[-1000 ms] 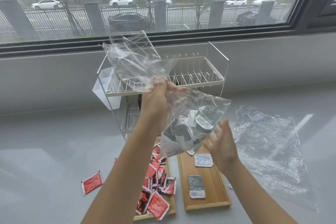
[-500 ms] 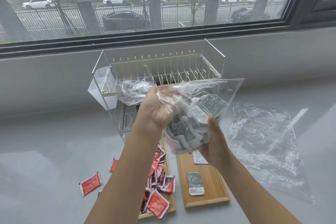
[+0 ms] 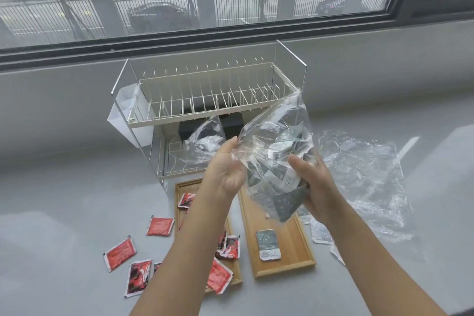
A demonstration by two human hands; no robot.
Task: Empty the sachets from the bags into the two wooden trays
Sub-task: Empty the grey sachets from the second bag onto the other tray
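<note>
A clear plastic bag (image 3: pixel 275 141) full of grey-green sachets hangs over the right wooden tray (image 3: pixel 295 263). My left hand (image 3: pixel 225 164) grips the bag's bunched upper end. My right hand (image 3: pixel 314 185) holds the filled lower part from the right side. One grey-green sachet (image 3: pixel 268 244) lies in the right tray. The left wooden tray (image 3: pixel 183 185) holds red sachets (image 3: pixel 228 246), partly hidden by my left forearm.
Loose red sachets (image 3: pixel 120 253) lie on the grey counter left of the trays. White sachets (image 3: pixel 320 233) lie right of the right tray. An empty clear bag (image 3: pixel 364 177) lies at the right. A wire dish rack (image 3: pixel 205 100) stands behind the trays, under the window.
Both hands have come lower with the bag, toward the right tray. My right hand went from beside the bag to holding its filled end. The bag's loose top has dropped.
</note>
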